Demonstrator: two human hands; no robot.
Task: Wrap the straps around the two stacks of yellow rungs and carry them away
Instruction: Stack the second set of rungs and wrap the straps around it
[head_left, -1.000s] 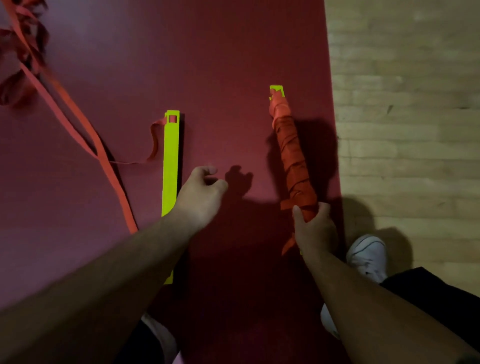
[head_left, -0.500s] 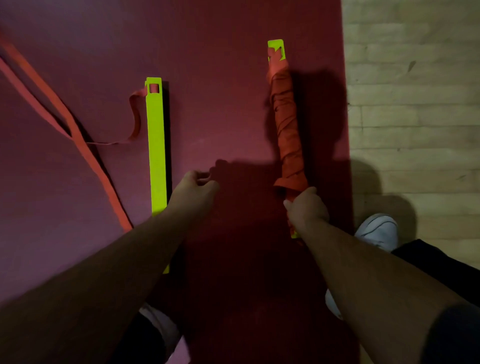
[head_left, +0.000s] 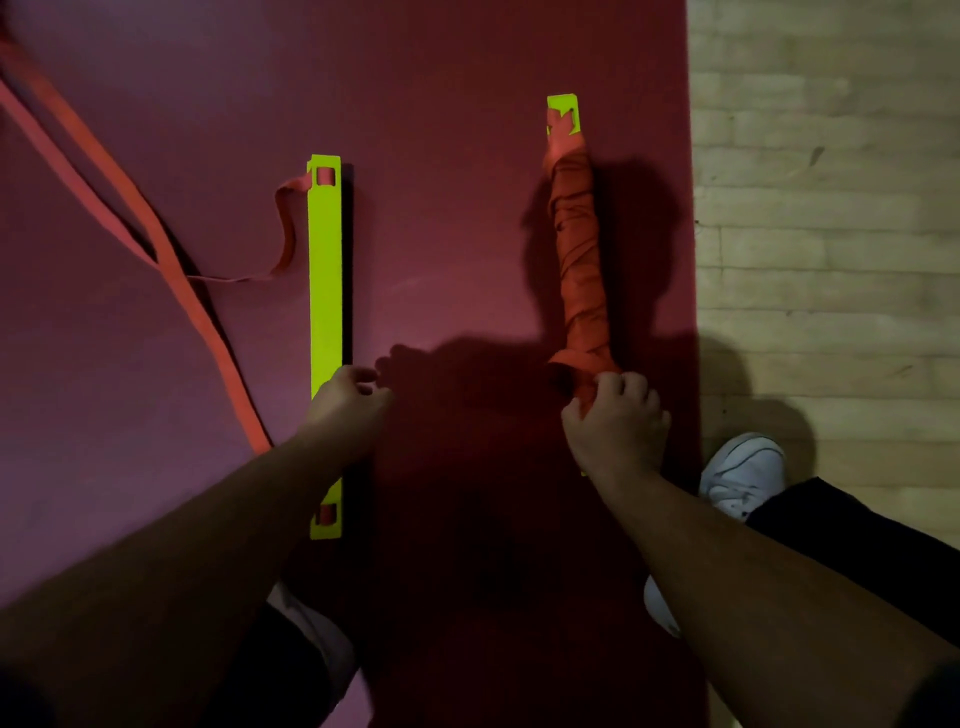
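Where the wrapped stack (head_left: 579, 270) lay: at the right of the red mat (head_left: 441, 104), close to its edge by the wooden floor (head_left: 831, 208), wound almost end to end in orange strap so that only a yellow tip showed at the far end.
Right grip (head_left: 615, 421): closed around the near end of the wrapped stack, fingers curled over the last turns, probably to keep the winding from slackening and to have it ready to lift.
Bare stack (head_left: 325, 270): yellow rungs lying straight on the mat, left of the wrapped one, parallel to it and well apart, with no strap wound on.
Left grip (head_left: 345, 402): over the bare stack's near half, fingers curled at its right edge; whether it had hold of the rungs could not be told.
Loose strap (head_left: 156, 244): threaded through the slot at the bare stack's far end, then trailing left and off the upper left; by my judgement this length was next to be wound.
White shoe (head_left: 740, 475): on the floor beside the mat's right edge, near the right grip.
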